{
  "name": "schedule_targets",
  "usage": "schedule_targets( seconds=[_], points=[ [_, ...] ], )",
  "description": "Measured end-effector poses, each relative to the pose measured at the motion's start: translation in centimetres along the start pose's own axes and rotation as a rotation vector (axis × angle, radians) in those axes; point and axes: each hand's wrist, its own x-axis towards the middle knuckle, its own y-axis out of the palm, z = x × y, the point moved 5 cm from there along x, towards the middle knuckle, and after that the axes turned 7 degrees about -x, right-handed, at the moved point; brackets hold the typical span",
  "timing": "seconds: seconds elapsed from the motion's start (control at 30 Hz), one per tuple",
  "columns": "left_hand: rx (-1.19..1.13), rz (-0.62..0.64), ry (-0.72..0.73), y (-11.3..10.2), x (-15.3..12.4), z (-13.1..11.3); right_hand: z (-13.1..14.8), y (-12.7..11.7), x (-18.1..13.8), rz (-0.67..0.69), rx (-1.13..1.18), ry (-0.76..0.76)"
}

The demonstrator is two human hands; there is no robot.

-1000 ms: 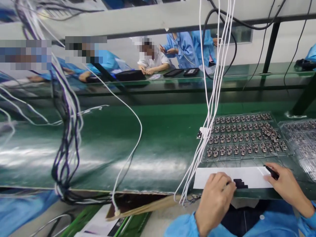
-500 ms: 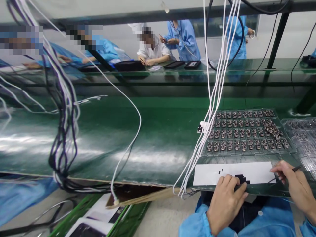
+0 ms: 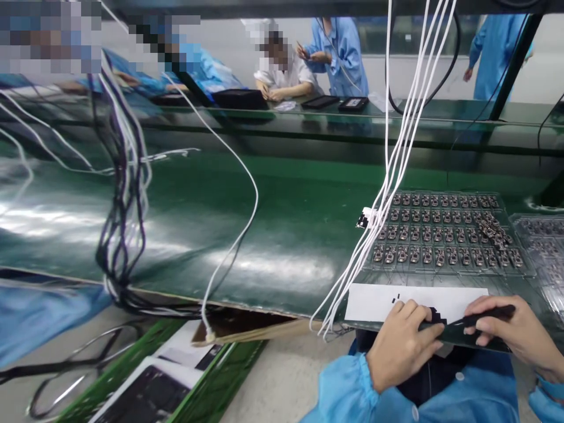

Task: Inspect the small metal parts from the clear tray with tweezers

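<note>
My left hand (image 3: 404, 343) rests at the bench's front edge, over the lower edge of a white sheet (image 3: 374, 302). Its fingers are bent together beside small black stickers or pads (image 3: 436, 315); whatever they pinch is hidden. In my right hand (image 3: 513, 329) are black tweezers (image 3: 489, 317), held low with the tips pointing left at the black pieces, near my left fingertips. Two tiny black pieces (image 3: 395, 298) lie apart on the sheet. Behind it, a clear tray (image 3: 449, 267) holds rows of small circuit boards (image 3: 440, 257), with a loose heap at its right.
Another clear tray (image 3: 540, 241) stands at the right. White cables (image 3: 388, 200) hang down just left of the boards, and a dark cable bundle (image 3: 121, 235) hangs farther left. A green crate (image 3: 233, 382) sits below the bench. Several people work across the far bench (image 3: 423, 111).
My right hand has moved left and brought the tweezers' tips toward the black pieces near my left fingers. My left hand stays almost in place. The view has shifted slightly.
</note>
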Motion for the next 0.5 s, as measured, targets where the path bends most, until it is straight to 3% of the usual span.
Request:
schedule_targets(
  seconds=[0.13,0.27,0.37,0.5],
  points=[
    [-0.004,-0.033,0.011,-0.2,-0.3,-0.2,-0.5,-1.4,0.6,-0.066,-0.076,0.004],
    [0.031,-0.101,0.068,-0.8,-0.6,-0.7,1.3,-4.4,-1.0,-0.214,-0.4,0.01],
    [0.085,-0.019,0.097,-0.5,-0.7,-0.9,2.4,-6.5,-2.1,-0.372,-0.658,-0.005],
    [0.096,0.081,0.094,0.1,-1.3,-0.8,1.2,-7.3,-2.0,-0.388,-0.881,-0.023]
  ],
)
